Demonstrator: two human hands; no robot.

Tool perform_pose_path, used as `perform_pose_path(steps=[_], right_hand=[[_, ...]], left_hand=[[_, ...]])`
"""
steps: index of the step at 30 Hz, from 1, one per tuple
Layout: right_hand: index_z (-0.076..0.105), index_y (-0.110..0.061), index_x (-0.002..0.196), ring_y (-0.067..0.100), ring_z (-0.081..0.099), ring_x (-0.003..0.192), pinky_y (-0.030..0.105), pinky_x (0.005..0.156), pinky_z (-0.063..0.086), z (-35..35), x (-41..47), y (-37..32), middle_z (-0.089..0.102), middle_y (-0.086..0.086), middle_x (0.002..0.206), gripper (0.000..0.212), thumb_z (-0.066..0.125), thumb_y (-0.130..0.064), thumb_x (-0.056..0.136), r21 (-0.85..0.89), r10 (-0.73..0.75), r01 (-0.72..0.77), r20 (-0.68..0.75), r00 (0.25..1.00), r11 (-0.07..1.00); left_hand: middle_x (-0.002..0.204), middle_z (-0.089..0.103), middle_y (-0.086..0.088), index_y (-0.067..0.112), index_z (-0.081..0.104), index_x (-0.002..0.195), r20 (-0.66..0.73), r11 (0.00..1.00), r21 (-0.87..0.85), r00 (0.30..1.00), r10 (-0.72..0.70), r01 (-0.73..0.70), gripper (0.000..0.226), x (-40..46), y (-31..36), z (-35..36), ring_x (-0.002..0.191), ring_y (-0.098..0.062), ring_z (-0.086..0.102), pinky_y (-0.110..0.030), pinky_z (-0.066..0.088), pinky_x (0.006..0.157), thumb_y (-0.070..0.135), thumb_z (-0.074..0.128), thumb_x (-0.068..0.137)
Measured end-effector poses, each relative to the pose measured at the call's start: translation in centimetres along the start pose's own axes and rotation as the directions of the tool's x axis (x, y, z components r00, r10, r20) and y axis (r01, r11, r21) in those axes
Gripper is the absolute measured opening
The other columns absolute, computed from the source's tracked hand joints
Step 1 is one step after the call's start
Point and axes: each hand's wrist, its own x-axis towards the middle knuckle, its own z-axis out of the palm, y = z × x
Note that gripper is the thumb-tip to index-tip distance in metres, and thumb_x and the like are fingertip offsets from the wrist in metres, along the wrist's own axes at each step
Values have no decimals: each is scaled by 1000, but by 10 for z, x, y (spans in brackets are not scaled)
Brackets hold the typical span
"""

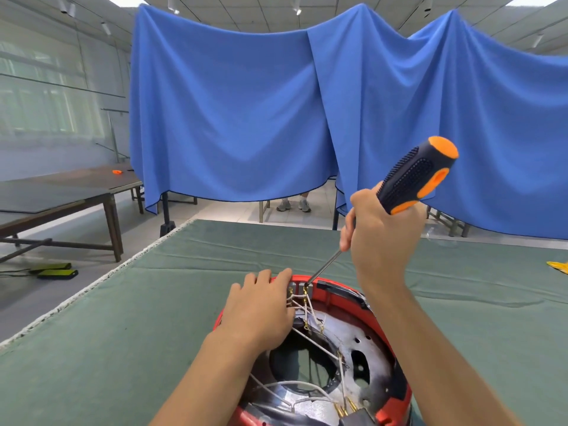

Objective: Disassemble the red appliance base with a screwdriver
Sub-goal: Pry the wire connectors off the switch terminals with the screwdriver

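The red appliance base (344, 296) lies open side up on the green table cover, low in the middle of the view. Inside it I see a silver metal plate, white wires and brass terminals. My left hand (261, 309) rests on the base's far left rim, fingers laid over the edge beside a grey terminal block. My right hand (381, 238) grips the black and orange screwdriver (415, 176) by the lower end of its handle. The thin shaft slants down to the left, and its tip sits at a terminal on the far rim.
The green cloth-covered table (153, 318) spreads around the base. A yellow item (559, 265) lies at its right edge. A blue curtain (246, 118) hangs behind, with a person's shoes (293, 206) under it. A dark table (61, 195) stands at left, and two flat devices (55, 270) lie on the floor.
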Motion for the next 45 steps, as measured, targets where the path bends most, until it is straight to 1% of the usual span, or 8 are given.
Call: perform_pose_path(steps=[4, 8, 11, 16, 22, 28, 35, 45], right_hand=[[22, -12, 56, 46, 22, 46, 37, 38, 25, 2, 6, 1, 20, 27, 53, 30, 51, -12, 66, 46, 52, -50, -40, 998, 998], [24, -2, 62, 27, 18, 48, 29, 41, 20, 0, 12, 5, 19, 20, 54, 26, 48, -10, 69, 124, 102, -94, -63, 993, 988], [28, 3, 62, 25, 19, 49, 26, 42, 20, 1, 15, 7, 20, 20, 55, 25, 48, -11, 70, 137, 130, -120, -67, 989, 983], [24, -17, 62, 18, 17, 43, 19, 42, 19, 0, 25, 10, 18, 7, 56, 26, 47, -9, 70, 176, 210, -193, -90, 973, 965], [24, -19, 55, 15, 19, 35, 14, 40, 19, -7, 35, 20, 19, -5, 42, 36, 47, -1, 78, 262, 303, -257, -154, 940, 930], [27, -25, 38, 16, 18, 37, 15, 40, 19, -10, 33, 16, 18, -3, 45, 38, 47, -11, 66, 279, 266, -221, -135, 954, 935], [23, -17, 57, 16, 18, 36, 14, 40, 21, -7, 26, 10, 18, 0, 47, 27, 48, -11, 68, 262, 215, -179, -114, 970, 948], [23, -17, 61, 18, 18, 38, 16, 39, 21, 0, 18, 6, 17, 8, 55, 27, 47, -10, 68, 207, 147, -134, -50, 988, 969]], left_hand=[[146, 35, 2, 33, 19, 146, -17, 1000, -14, 1000, 16, -17, 58, 1, -1, -1, 132, -23, 31, -40, 28, 104, 40, 42, 94], [141, 42, 5, 32, 27, 144, -56, 998, -57, 998, 22, -25, 53, 2, -3, -3, 129, -21, 36, -38, 31, 103, 36, 46, 95], [135, 48, 5, 30, 36, 139, -77, 996, -91, 997, 10, -17, 47, 2, -4, -5, 126, -20, 41, -37, 34, 101, 35, 49, 94], [129, 54, 5, 28, 47, 130, -109, 992, -124, 994, -4, -10, 41, 3, -5, -8, 121, -20, 48, -35, 40, 96, 36, 54, 90], [129, 54, 7, 33, 45, 132, -120, 988, -151, 993, -6, -13, 46, 3, -6, -5, 120, -19, 49, -36, 41, 96, 37, 56, 88], [131, 52, 7, 34, 40, 136, -115, 990, -139, 993, -6, -10, 50, 3, -6, -4, 122, -19, 47, -37, 40, 97, 39, 54, 89], [130, 53, 6, 33, 42, 135, -122, 990, -143, 992, -5, -13, 47, 3, -4, -4, 120, -20, 48, -36, 39, 95, 37, 53, 89], [126, 55, 6, 31, 48, 128, -136, 986, -165, 991, -19, -3, 40, 2, -4, -5, 116, -20, 50, -32, 38, 87, 36, 53, 88]])
